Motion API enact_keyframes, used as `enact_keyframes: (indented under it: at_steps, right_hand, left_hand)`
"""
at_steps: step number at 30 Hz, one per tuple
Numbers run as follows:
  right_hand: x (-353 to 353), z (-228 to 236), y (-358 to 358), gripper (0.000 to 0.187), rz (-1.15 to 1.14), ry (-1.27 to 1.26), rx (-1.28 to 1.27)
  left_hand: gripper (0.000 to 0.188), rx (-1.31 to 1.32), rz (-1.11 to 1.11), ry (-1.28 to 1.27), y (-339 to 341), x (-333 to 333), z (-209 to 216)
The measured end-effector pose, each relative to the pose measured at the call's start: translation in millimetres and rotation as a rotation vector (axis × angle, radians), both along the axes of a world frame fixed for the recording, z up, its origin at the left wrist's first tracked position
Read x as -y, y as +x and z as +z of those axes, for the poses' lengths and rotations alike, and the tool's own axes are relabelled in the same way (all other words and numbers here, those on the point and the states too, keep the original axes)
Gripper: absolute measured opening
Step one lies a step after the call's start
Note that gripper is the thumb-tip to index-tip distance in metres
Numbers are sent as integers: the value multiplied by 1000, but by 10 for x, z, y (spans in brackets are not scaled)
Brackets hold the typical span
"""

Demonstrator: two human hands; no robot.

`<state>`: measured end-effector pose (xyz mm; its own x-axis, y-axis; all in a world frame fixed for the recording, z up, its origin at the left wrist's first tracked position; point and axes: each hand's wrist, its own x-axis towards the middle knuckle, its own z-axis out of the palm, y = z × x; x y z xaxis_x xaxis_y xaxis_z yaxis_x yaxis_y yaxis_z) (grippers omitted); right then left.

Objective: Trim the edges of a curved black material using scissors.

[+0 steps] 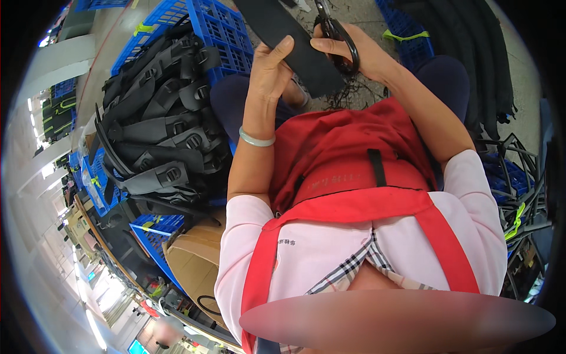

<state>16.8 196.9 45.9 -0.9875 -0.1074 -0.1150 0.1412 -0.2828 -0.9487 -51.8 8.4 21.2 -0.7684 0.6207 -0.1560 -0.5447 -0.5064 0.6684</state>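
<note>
A wide, flat black padded strap [303,59] is gripped by my left hand [270,72], its thumb laid over the front face. The strap slants across the top middle of the head view, and its upper end runs out of the picture. On the strap's right side, my right hand [370,54] is closed around black-handled scissors [349,42], whose metal blades point up and away from me. My right thumb reaches to the strap's edge. Whether the blades touch the strap, I cannot tell.
Left of my knees, black straps with buckles [171,127] heap over a blue plastic crate [221,32]. An open cardboard box [191,253] stands nearer on that side. Long black strips [471,59] hang at the right, near another blue crate [407,41]. Black offcuts [354,94] litter the floor.
</note>
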Motion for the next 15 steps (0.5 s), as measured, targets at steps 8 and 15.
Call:
enact_keyframes:
  at_steps: [8,15]
  right_hand:
    - [-31,-106,-110,22,-53,347,-224]
    - [-65,82,26,34,52,681,-64]
  left_hand:
    - [22,-288,148,-99,-4,20,99]
    - [21,-279,203,-139,-118,318,192]
